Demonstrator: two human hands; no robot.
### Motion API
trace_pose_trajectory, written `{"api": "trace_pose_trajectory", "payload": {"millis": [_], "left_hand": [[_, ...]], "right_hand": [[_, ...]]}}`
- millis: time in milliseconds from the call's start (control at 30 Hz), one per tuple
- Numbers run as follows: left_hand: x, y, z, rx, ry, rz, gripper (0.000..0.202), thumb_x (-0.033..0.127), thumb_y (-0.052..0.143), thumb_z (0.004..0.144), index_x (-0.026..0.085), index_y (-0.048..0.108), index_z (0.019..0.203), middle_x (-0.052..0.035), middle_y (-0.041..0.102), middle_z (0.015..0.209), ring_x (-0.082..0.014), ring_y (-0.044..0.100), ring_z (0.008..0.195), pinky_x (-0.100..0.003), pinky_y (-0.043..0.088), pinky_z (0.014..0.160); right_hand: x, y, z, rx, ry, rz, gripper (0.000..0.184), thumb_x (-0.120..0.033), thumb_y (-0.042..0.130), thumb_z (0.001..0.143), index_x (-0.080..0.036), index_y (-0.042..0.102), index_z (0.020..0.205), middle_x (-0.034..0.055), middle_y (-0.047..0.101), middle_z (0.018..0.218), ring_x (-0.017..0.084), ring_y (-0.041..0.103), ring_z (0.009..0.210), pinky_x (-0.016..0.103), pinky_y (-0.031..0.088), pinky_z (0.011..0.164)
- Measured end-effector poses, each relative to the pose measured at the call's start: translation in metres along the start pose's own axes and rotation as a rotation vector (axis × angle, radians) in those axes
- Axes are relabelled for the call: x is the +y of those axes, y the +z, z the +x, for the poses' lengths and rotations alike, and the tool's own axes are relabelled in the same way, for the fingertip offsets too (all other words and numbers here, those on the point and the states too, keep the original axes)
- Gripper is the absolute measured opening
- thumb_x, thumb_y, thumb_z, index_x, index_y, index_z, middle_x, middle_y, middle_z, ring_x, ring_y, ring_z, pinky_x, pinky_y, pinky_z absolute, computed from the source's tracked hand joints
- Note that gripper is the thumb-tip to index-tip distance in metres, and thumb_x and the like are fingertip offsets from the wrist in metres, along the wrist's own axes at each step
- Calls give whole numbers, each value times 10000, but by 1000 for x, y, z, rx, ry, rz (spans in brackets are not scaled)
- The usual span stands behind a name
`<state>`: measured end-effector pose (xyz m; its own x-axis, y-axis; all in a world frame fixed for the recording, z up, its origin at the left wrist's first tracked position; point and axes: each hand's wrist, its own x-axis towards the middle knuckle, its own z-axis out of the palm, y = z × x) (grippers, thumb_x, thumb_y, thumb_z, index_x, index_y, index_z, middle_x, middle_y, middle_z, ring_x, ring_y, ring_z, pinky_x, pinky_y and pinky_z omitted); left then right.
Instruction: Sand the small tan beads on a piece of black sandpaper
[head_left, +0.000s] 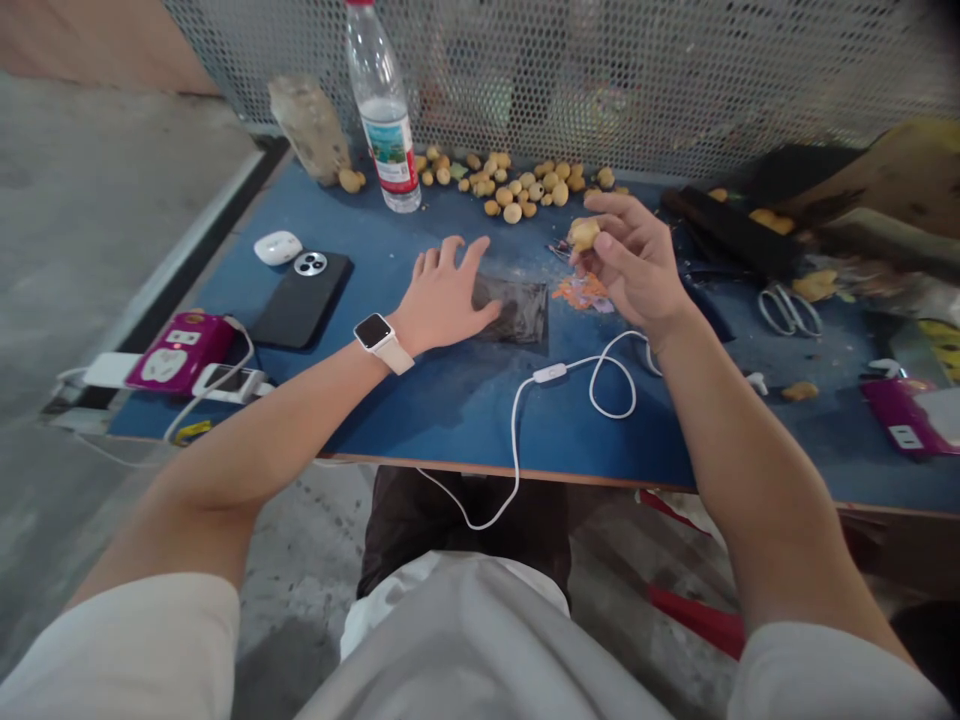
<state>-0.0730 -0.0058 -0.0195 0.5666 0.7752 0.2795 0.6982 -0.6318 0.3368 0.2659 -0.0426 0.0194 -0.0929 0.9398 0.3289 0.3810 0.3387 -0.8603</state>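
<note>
My right hand [637, 258] is raised over the table, pinching a small tan gourd [584, 235] between thumb and fingers. My left hand [448, 297], a watch [375, 334] on its wrist, reaches over the table with fingers spread and nothing in them. Its thumb lies over a dark, worn rectangular sheet [517, 312]; whether it touches the sheet I cannot tell. Beneath the right hand is a patch of orange and purple scraps [583, 292], partly hidden by the fingers. Several more small gourds [517, 188] are heaped along the back of the table.
A water bottle [388, 140] and a cloudy jar [309, 130] stand at the back left. A phone [304, 300], white mouse [277, 248] and purple power strip [180, 352] lie left. A white cable [516, 430] crosses the front edge. Scissors [789, 310] lie right. Perforated metal [675, 90] backs the table.
</note>
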Motion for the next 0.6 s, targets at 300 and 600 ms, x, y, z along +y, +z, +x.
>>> {"api": "trace_pose_trajectory", "payload": {"millis": [300,600], "left_hand": [[-31,1,20,17,-90,-142,888,336,789,1017,243,514,1856,-125,908,1270,-448,857,1346,-726,669,1274],[-53,-29,39,182,-7,-126,918,479,752,1197,377,345,2013,-167,822,1584,-387,862,1361,-698,669,1278]], "right_hand": [[-12,-1,0,14,11,15,938,-1145,788,926,-454,841,1558,131,935,1331,434,882,1161,627,757,905],[44,16,3,-50,-74,-416,466,-648,881,1052,-295,885,1357,142,957,1222,407,864,1087,673,738,1097]]}}
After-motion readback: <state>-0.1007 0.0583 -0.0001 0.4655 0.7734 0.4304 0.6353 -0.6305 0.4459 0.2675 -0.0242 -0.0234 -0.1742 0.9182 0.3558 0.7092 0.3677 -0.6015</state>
